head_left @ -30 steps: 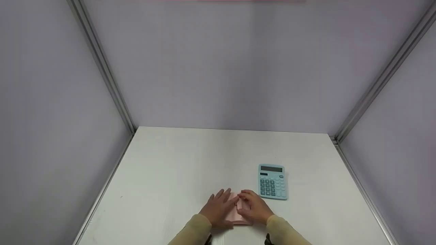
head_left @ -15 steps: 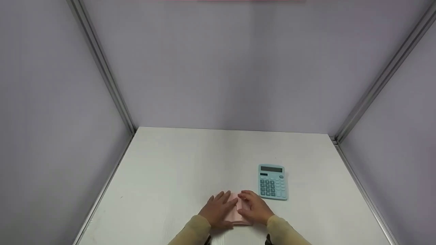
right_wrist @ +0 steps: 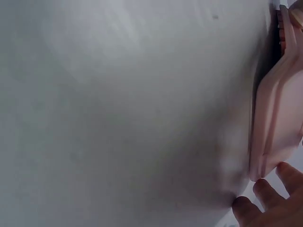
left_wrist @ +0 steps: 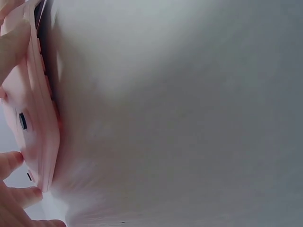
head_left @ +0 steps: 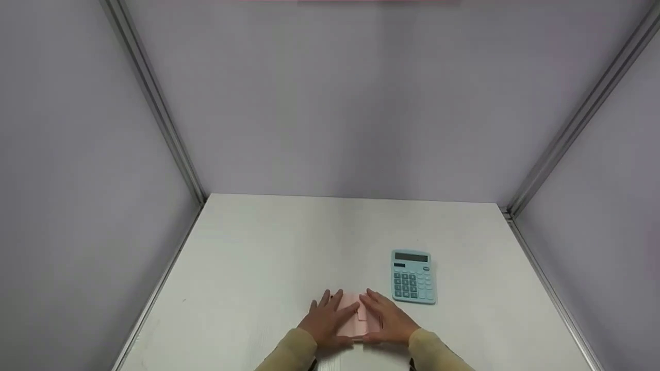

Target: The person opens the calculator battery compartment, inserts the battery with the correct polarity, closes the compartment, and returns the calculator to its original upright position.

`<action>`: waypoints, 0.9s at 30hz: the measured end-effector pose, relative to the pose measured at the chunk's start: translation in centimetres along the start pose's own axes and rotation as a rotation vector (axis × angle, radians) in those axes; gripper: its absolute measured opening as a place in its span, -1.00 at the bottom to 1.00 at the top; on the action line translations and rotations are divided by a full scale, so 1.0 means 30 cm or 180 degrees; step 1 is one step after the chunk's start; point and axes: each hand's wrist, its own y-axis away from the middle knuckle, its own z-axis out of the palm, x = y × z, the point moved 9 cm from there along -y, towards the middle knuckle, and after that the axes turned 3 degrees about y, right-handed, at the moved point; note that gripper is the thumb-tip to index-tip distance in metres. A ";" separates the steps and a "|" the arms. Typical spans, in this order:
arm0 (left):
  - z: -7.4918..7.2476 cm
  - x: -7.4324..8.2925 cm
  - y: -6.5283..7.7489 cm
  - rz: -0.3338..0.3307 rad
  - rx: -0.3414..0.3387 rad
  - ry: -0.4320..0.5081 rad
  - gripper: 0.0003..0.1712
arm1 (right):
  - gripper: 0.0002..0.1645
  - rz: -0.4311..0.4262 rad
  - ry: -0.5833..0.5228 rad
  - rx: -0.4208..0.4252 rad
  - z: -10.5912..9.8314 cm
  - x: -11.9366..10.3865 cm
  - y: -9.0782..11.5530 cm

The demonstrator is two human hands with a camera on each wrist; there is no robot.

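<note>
A pink calculator point(head_left: 348, 325) lies keys down on the white table, partly hidden under both hands. Its keys peek out along the lower edge in the left wrist view, where a dark rubber foot point(left_wrist: 23, 121) shows on its upturned back. My left hand point(head_left: 326, 320) rests on its left half with spread fingers, thumb along the near edge. On the other half, the right hand point(head_left: 390, 320) lies with fairly straight fingers, thumb at the near edge. Between the hands shows a narrow rectangular pink piece point(head_left: 362, 313), like a cover on the back.
A light blue calculator point(head_left: 414, 276) lies face up just beyond the right hand. The white table point(head_left: 247, 247) is bounded by grey panels point(head_left: 330, 103) at the back and both sides.
The right hand's fingers have straightened and its thumb has shifted down to the near edge of the pink calculator. The left hand's fingers have spread slightly leftward. The blue calculator stays put.
</note>
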 end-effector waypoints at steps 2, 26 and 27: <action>0.002 0.001 0.000 -0.0002 -0.0039 0.0004 0.09 | 0.27 0.0003 0.0013 -0.0030 0.000 -0.002 0.002; -0.004 0.015 -0.007 -0.0040 -0.0195 -0.0286 0.07 | 0.26 0.0187 -0.0042 -0.0114 0.015 0.002 0.003; -0.006 0.019 -0.008 -0.0033 -0.0201 -0.0324 0.07 | 0.26 0.0144 -0.0039 -0.0090 0.013 -0.001 0.004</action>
